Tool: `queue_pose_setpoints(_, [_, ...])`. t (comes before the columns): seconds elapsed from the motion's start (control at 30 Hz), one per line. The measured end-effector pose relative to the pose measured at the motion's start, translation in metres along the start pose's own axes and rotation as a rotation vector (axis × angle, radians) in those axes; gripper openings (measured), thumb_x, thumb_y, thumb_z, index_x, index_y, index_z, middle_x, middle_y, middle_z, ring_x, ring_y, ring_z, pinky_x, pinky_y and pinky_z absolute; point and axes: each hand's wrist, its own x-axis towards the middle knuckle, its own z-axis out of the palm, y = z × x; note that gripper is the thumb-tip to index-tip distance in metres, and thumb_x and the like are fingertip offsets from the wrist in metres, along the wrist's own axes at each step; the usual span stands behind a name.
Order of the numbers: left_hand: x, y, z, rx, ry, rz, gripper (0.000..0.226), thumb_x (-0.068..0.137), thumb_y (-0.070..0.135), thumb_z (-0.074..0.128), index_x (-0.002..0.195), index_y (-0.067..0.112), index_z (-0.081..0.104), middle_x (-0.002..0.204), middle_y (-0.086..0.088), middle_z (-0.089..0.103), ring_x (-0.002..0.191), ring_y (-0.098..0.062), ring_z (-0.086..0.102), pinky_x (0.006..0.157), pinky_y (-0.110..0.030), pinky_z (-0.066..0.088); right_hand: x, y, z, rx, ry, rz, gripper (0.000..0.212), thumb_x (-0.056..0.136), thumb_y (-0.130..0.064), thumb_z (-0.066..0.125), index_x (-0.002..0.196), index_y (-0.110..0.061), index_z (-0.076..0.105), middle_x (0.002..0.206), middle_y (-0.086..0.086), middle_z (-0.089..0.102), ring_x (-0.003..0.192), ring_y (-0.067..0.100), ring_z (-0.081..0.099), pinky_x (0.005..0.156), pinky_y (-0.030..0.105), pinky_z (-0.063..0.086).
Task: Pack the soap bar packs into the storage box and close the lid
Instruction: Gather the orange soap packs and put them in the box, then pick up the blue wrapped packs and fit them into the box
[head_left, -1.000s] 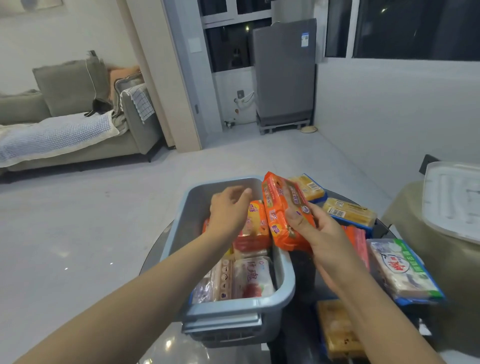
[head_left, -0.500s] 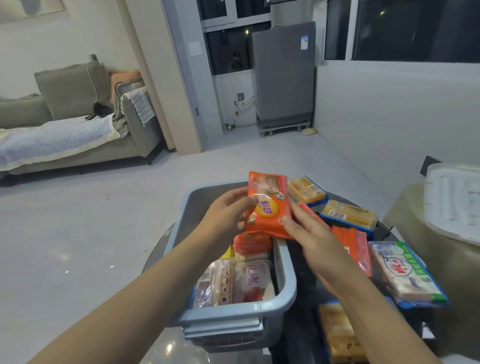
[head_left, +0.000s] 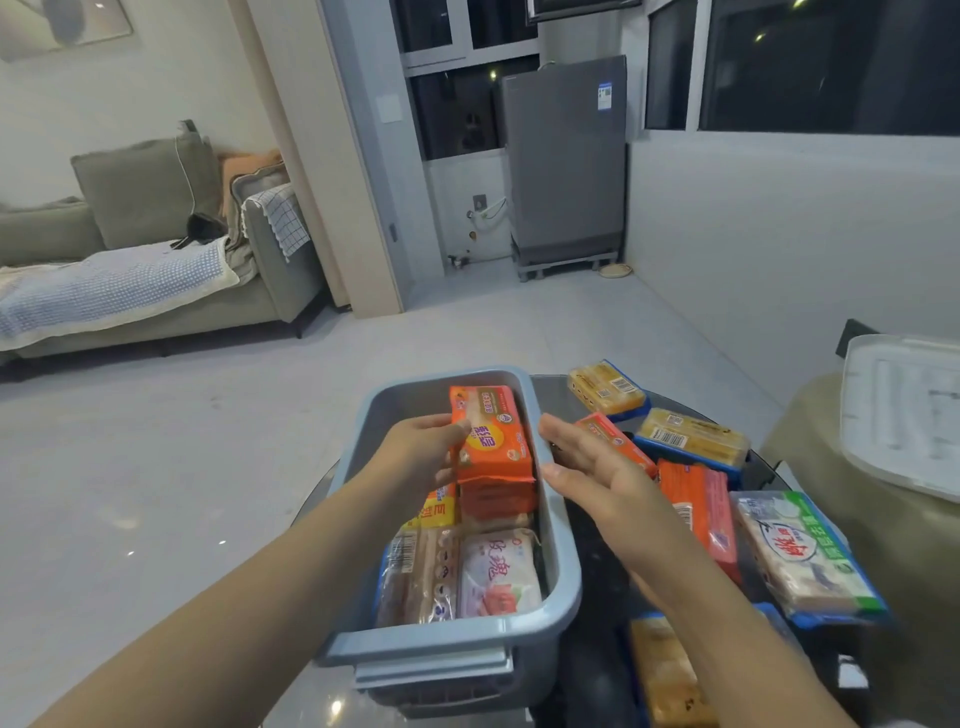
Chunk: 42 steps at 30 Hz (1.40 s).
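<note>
My left hand pinches the orange soap pack by its left edge, thumb on top and fingers beneath, holding it over the far half of the grey storage box. My right hand is spread wide and empty, just outside the box's right wall at about three o'clock from the pack.

The risk, I think, is in the set-down: the pack hangs on one edge only, so it may tip or slide off the orange pack stacked under it and end up slanted above the rim (which would foul the lid later). My open right hand could also brush the loose packs behind it.

Inside the box, toward six o'clock, lie a pink-and-white pack and a brownish pack side by side, with a yellow-labelled one beyond. Outside, on the dark table from one to five o'clock, wait yellow packs, a red pack and a green-and-blue pack. The white lid rests well apart at three o'clock.
</note>
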Motion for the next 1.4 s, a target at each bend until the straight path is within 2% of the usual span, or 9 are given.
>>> queue_pose_setpoints(0.33, [-0.011,-0.001,-0.001,0.251,0.020,0.057,0.035,0.086,0.027,0.066,0.114,0.007,0.068,0.107,-0.014,0.072,0.098,-0.028,0.067,0.089,-0.040,0.054,-0.008,-0.003,0.007,-0.028,-0.042,0.003,0.042,0.091,-0.025,0.056,0.112,-0.060,0.044,0.123,-0.022,0.053,0.105,-0.005,0.056,0.065,0.010,0.052])
queue_pose_setpoints(0.43, [-0.015,-0.002,0.001,0.452,0.041,0.187,0.025,0.089,0.034,0.061,0.101,0.014,0.071,0.091,-0.004,0.071,0.082,-0.020,0.064,0.075,-0.029,0.050,-0.011,-0.004,0.004,0.011,-0.042,-0.006,0.044,0.092,-0.020,0.055,0.123,-0.049,0.045,0.115,-0.030,0.054,0.098,-0.018,0.056,0.064,0.005,0.049])
queue_pose_setpoints(0.5, [-0.022,0.003,0.005,0.534,0.112,0.303,0.030,0.092,0.035,0.056,0.112,0.015,0.066,0.092,0.000,0.070,0.078,-0.014,0.063,0.070,-0.026,0.049,-0.015,-0.007,-0.001,0.001,-0.026,-0.016,0.045,0.092,-0.017,0.055,0.128,-0.042,0.045,0.109,-0.035,0.054,0.093,-0.026,0.053,0.067,0.002,0.047])
queue_pose_setpoints(0.63, [-0.048,0.018,0.017,0.558,0.168,0.507,0.036,0.092,0.032,0.052,0.125,0.019,0.059,0.109,-0.003,0.067,0.089,-0.014,0.065,0.072,-0.031,0.054,-0.024,-0.015,-0.020,-0.059,0.067,-0.027,0.043,0.092,-0.015,0.054,0.128,-0.037,0.048,0.120,-0.024,0.055,0.111,-0.007,0.052,0.090,0.018,0.049])
queue_pose_setpoints(0.87, [-0.094,0.018,0.081,0.439,-0.137,0.539,0.034,0.090,0.018,0.054,0.123,0.024,0.061,0.109,0.006,0.064,0.095,-0.002,0.059,0.070,-0.009,0.041,-0.036,-0.023,-0.067,-0.118,0.210,-0.065,0.031,0.091,-0.010,0.052,0.104,-0.037,0.062,0.108,-0.012,0.067,0.101,0.001,0.062,0.074,0.018,0.053])
queue_pose_setpoints(0.97, [-0.101,0.011,0.109,0.408,-0.215,0.492,0.034,0.091,0.021,0.053,0.125,0.028,0.057,0.095,0.018,0.058,0.081,0.008,0.055,0.053,-0.002,0.041,-0.037,-0.023,-0.086,-0.139,0.251,-0.048,0.031,0.089,-0.007,0.053,0.099,-0.034,0.064,0.105,-0.005,0.069,0.098,0.010,0.064,0.073,0.024,0.051])
queue_pose_setpoints(1.07, [-0.101,0.001,0.129,0.409,-0.225,0.463,0.035,0.091,0.022,0.051,0.125,0.029,0.056,0.098,0.015,0.057,0.079,0.006,0.055,0.048,-0.007,0.040,-0.035,-0.021,-0.104,-0.181,0.276,-0.017,0.031,0.089,-0.003,0.050,0.093,-0.031,0.064,0.099,-0.002,0.068,0.087,0.015,0.066,0.068,0.025,0.050])
queue_pose_setpoints(1.23, [-0.096,-0.032,0.147,0.437,-0.252,0.385,0.034,0.089,0.020,0.053,0.122,0.026,0.058,0.098,0.012,0.058,0.086,0.002,0.058,0.064,-0.016,0.045,-0.038,-0.010,-0.130,-0.322,0.174,0.127,0.027,0.089,-0.007,0.053,0.085,-0.031,0.064,0.089,-0.004,0.067,0.069,0.007,0.065,0.058,0.017,0.049])
queue_pose_setpoints(1.4, [-0.087,-0.068,0.150,0.563,-0.311,0.273,0.030,0.087,0.025,0.060,0.118,0.025,0.062,0.103,0.008,0.065,0.085,-0.003,0.061,0.057,-0.011,0.043,-0.046,0.008,-0.140,-0.522,0.074,0.226,0.019,0.088,-0.016,0.058,0.085,-0.034,0.063,0.083,-0.010,0.063,0.067,0.000,0.063,0.048,0.008,0.042])
